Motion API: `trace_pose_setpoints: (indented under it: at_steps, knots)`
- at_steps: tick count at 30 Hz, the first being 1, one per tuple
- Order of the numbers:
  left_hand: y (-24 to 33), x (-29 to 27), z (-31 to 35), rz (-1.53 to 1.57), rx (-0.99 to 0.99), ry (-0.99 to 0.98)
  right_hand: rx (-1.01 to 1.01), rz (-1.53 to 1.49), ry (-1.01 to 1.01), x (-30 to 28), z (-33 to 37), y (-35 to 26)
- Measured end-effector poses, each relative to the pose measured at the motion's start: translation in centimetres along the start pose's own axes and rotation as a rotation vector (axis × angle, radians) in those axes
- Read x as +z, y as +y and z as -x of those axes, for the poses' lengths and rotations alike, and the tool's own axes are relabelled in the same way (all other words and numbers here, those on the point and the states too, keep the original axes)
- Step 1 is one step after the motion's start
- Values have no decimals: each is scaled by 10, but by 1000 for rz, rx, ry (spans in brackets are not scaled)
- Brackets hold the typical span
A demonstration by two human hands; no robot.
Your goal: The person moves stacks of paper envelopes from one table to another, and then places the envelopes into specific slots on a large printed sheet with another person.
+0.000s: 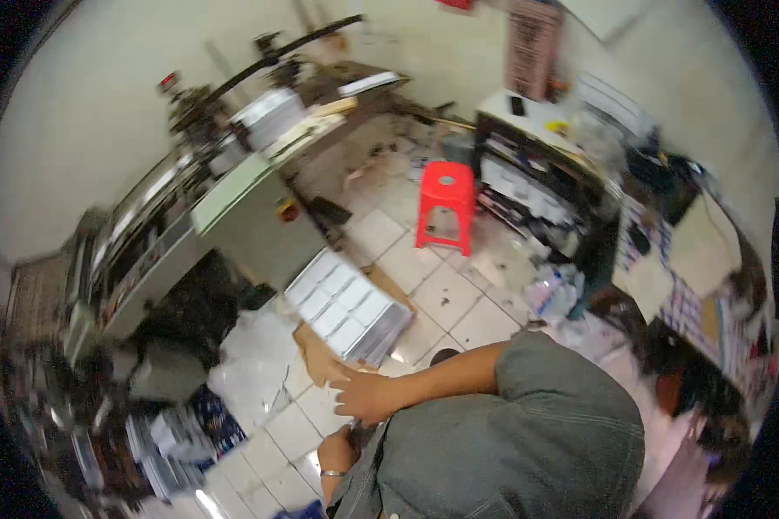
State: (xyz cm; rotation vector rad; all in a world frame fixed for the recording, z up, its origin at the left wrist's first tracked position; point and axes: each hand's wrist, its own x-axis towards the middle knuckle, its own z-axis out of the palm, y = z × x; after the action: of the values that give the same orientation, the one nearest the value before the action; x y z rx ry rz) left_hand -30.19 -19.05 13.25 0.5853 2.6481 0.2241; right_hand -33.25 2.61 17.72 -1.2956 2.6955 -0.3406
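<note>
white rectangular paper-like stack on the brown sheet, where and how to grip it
Probably low on both long sides of the white rectangular paper-like stack, coming from its near short end: it lies flat, thick-edged, that end nearest the right hand.

The room is bounded by pale walls (86, 130). The floor (424, 285) is covered with white tiles (476, 324), off which light (206, 500) is reflected. 1 red stool (447, 179) is placed near a white-topped shelf unit (532, 125).

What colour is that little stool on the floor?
The stool is bright red; it shows best in the head view.
</note>
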Motion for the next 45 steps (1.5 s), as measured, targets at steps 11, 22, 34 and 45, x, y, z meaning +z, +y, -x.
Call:
trace_pose_setpoints:
  at_steps: [11, 22, 34, 45]
  knots:
    - [142, -4, -172, -250, 599, -293, 527, -18, -37, 41, 142, 85]
    - [322, 73, -417, -399, 888, -463, 945, -440, 183, 151, 311, 282]
    - [558, 4, -589, -197, 1286, -481, 1417, -578, 472, 88, 545, 381]
    - [613, -53, -677, 146, 1268, -669, 1693, -823, 942, -17, 618, 390]
